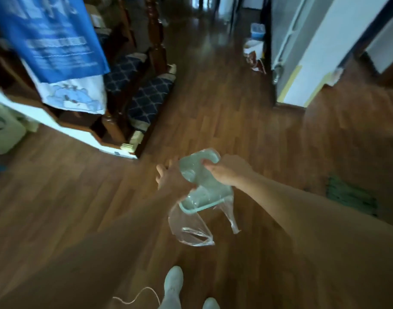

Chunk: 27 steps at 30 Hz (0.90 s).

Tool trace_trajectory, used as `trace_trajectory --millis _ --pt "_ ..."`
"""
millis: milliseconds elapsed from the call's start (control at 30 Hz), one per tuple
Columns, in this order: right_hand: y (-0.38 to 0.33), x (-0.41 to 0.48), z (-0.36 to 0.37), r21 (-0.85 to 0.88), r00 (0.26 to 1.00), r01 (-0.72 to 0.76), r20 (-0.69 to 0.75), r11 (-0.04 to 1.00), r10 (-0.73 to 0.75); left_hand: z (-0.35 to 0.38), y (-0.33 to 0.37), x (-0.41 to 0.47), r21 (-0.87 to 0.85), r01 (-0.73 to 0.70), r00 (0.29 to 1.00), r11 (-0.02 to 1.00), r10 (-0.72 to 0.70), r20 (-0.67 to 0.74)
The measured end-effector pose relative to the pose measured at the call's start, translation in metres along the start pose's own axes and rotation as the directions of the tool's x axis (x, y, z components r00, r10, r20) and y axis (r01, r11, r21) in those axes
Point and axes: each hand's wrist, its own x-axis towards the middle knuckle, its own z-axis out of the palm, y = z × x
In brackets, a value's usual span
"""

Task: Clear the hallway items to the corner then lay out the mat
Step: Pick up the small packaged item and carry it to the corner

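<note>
A pale green plastic item wrapped in a clear plastic bag hangs above the wooden floor at the centre of the view. My right hand grips its upper end with the fingers curled over the rim. My left hand presses against its left side from behind, thumb toward the lower rim. The loose end of the bag dangles below. A green mat lies on the floor at the right, partly hidden by my right arm.
A wooden staircase with dark patterned treads rises at the left, with a blue and white cloth hanging over it. Boxes stand beside a white door down the hallway. A thin cord lies near my feet.
</note>
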Motion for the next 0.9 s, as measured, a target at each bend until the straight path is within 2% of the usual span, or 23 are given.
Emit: trace_trajectory --millis 133,300,500,600,900 --pt "-0.107 -0.003 -0.006 -0.068 0.975 0.221 0.013 0.973 -0.221 -0.090 -0.038 -0.014 -0.098 0.088 0.980 0.991 -0.104 -0.172" --pt "-0.251 -0.012 0.018 -0.151 0.851 0.525 0.090 0.838 -0.517 -0.197 -0.116 -0.031 -0.218 0.199 0.911 0.956 -0.262 -0.319" --pt "-0.422 -0.021 0.074 -0.219 0.741 0.671 0.181 0.708 -0.647 -0.311 -0.218 -0.041 -0.357 0.300 0.800 0.884 -0.438 -0.411" --pt "-0.502 -0.021 0.099 -0.224 0.714 0.700 0.207 0.678 -0.669 -0.369 -0.260 -0.036 -0.385 0.353 0.740 0.853 -0.506 -0.443" --pt "-0.684 0.011 0.147 -0.187 0.613 0.790 0.247 0.584 -0.750 -0.497 -0.352 0.014 -0.459 0.414 0.616 0.786 -0.613 -0.495"
